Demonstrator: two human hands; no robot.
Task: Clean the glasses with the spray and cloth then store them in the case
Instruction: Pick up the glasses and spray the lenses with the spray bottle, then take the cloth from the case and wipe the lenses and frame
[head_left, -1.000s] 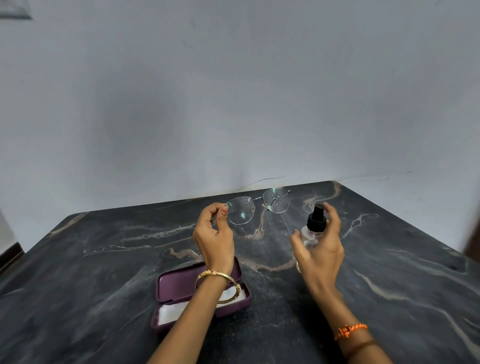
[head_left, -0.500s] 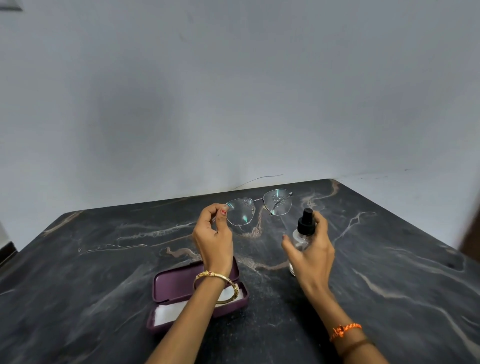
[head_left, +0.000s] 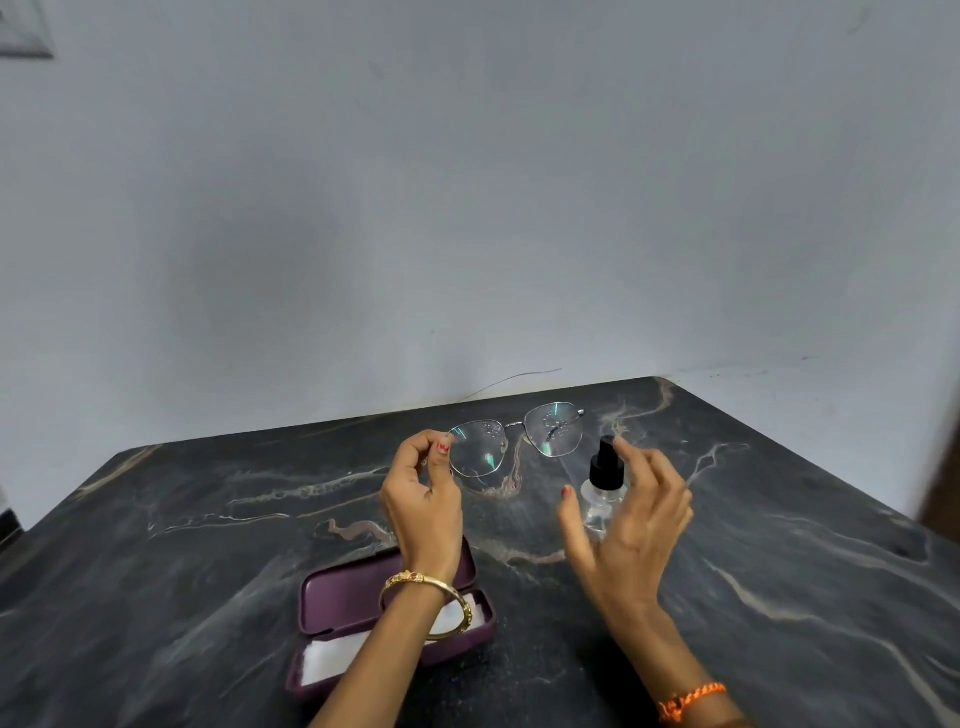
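Down comes your right hand with the bottle: a second ago it was up near the lenses, and now the bottle looks set on the surface, or very nearly, and your fingers are loosening around it. They're spread, thumb on one side, the rest curved behind the black pump, and whether any of them touch the clear body can't be told from here.

Your left hand hasn't budged. It pinches the glasses by the near end of the frame, thumb and fingertips pressed together at the hinge, holding them up over the far middle of the surface with the lenses facing you. Droplets bead on both lenses, so the spraying step looks done and you're at the handover to wiping.

Next you need the cloth. The case lies open toward the near edge, right under your left forearm, with something white lying in its tray, likely that cloth, though it could be lining. Free the right hand fully, reach under the left arm for it, and keep the glasses steady by the frame alone so no finger smears the wet glass. Mind the bottle: it stands just beside your reaching path and would tip easily.
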